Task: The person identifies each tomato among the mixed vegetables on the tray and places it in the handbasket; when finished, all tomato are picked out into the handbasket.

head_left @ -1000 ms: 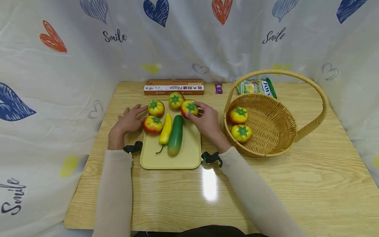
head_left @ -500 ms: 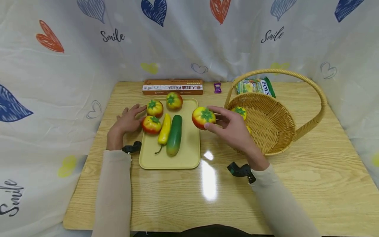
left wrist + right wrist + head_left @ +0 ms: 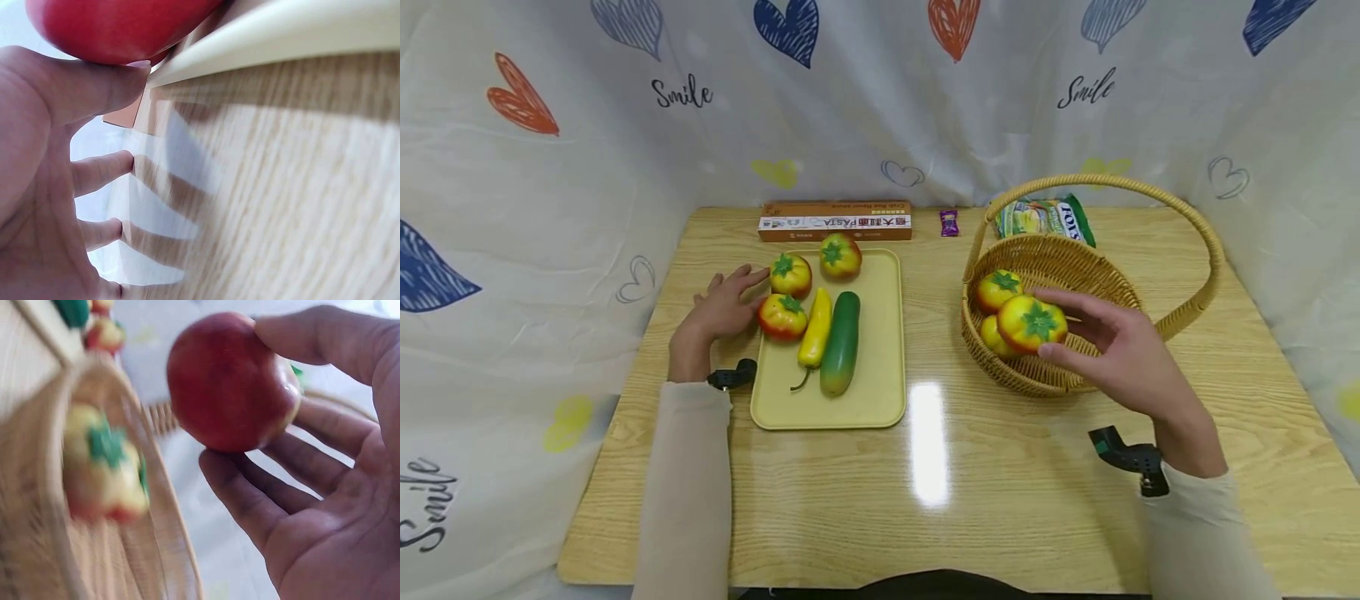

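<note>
My right hand (image 3: pixel 1123 354) holds a red-and-yellow toy tomato (image 3: pixel 1032 323) between thumb and fingers, over the wicker basket (image 3: pixel 1101 279). In the right wrist view the tomato's red underside (image 3: pixel 225 381) faces the camera. Two more tomatoes are in the basket, one behind (image 3: pixel 997 287) and one partly covered by the held one. My left hand (image 3: pixel 722 307) rests at the left edge of the yellow tray (image 3: pixel 876 383), fingers spread on the table. Its thumb (image 3: pixel 100 87) lies against a tomato's red side (image 3: pixel 119 28). The tray bears three tomatoes, a yellow pepper (image 3: pixel 816 329) and a green cucumber (image 3: pixel 841 346).
A pasta box (image 3: pixel 835 222) lies behind the tray, with a small purple packet (image 3: pixel 949 222) to its right. Behind the basket is a green Fox's bag (image 3: pixel 1048 218). The basket's tall handle (image 3: pixel 1180 208) arches over it. A printed curtain (image 3: pixel 880 100) hangs behind the table.
My right hand has lifted a tomato off the tray's upper right and carried it rightward over the basket. My left hand has stayed at the tray's left edge.
</note>
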A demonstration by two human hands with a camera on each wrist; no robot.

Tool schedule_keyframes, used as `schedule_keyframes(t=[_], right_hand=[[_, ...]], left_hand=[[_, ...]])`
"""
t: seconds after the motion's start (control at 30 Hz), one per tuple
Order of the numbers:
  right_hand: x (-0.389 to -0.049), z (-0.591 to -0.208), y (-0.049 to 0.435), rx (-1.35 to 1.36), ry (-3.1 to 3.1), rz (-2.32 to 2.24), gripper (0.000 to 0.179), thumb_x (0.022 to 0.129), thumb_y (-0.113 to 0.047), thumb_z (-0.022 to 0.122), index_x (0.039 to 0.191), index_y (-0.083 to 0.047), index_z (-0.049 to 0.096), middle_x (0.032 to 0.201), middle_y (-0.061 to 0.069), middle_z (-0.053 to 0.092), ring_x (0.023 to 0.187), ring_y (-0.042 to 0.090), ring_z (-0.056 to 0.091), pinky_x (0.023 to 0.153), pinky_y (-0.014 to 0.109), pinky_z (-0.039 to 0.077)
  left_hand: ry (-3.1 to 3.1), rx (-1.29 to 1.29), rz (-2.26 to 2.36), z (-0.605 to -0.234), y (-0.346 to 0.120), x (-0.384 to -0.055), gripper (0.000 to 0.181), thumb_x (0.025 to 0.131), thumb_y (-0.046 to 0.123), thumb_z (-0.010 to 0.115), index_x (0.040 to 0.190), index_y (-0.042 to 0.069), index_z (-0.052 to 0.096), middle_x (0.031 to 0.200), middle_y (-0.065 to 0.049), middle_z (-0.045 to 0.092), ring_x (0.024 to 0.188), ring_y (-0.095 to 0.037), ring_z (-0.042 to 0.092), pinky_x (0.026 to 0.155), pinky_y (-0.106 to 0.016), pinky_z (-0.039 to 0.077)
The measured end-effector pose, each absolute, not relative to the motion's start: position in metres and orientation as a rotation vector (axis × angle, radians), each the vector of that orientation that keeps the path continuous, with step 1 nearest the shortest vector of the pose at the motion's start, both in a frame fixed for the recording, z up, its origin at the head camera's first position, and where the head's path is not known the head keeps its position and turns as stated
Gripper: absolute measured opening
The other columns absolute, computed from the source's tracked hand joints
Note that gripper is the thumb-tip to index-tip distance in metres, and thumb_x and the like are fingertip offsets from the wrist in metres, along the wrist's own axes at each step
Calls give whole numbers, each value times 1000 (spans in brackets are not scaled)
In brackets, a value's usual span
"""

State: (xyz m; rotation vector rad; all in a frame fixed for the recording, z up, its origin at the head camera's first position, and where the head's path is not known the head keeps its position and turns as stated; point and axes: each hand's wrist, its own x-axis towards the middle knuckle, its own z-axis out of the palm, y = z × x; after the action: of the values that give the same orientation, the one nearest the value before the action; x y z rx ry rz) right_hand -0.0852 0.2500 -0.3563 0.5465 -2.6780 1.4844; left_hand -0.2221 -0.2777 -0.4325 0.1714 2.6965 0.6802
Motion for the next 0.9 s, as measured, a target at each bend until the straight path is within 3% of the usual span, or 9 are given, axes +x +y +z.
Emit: schedule_keyframes(t=[0.17, 0.4, 0.5, 0.7, 0.9], right_hand=[[-77, -358, 279, 540, -2768, 1368, 60, 85, -2, 79, 139, -21, 61, 135, 1, 61, 116, 4, 63, 93, 9, 48], [-76, -366, 292, 523, -3002, 1115, 50, 89, -21, 79, 135, -30, 63, 131, 0, 64, 108, -5, 62, 86, 6, 48], [-81, -369, 289, 567, -3055, 1030, 50, 88, -26, 80, 135, -29, 63, 129, 3, 66, 104, 1, 63, 84, 8, 49], [-92, -376, 277, 605, -3121, 1080, 49, 90, -30, 78, 136, -25, 63, 129, 5, 66, 111, 18, 66, 88, 11, 49], [-101, -384, 261, 561, -3107, 1122, 50, 87, -26, 80, 135, -26, 65, 127, 3, 66, 110, 19, 66, 89, 24, 54]], left_hand=[[2696, 173, 683, -433, -277, -223, 63, 104, 48, 46, 160, 25, 28, 169, -18, 9, 149, -58, -7, 104, -84, -7], [2694, 171, 693, -431, -276, -221, 63, 104, 48, 46, 160, 26, 28, 169, -16, 8, 149, -57, -7, 105, -84, -8], [2696, 176, 696, -431, -276, -220, 63, 105, 47, 46, 160, 26, 28, 169, -17, 8, 149, -57, -7, 104, -84, -8], [2697, 179, 697, -431, -276, -221, 62, 105, 47, 47, 160, 25, 29, 169, -17, 9, 149, -57, -7, 104, -84, -7], [2704, 176, 685, -433, -278, -221, 62, 105, 47, 47, 160, 26, 29, 169, -17, 9, 149, -57, -7, 105, -84, -7]])
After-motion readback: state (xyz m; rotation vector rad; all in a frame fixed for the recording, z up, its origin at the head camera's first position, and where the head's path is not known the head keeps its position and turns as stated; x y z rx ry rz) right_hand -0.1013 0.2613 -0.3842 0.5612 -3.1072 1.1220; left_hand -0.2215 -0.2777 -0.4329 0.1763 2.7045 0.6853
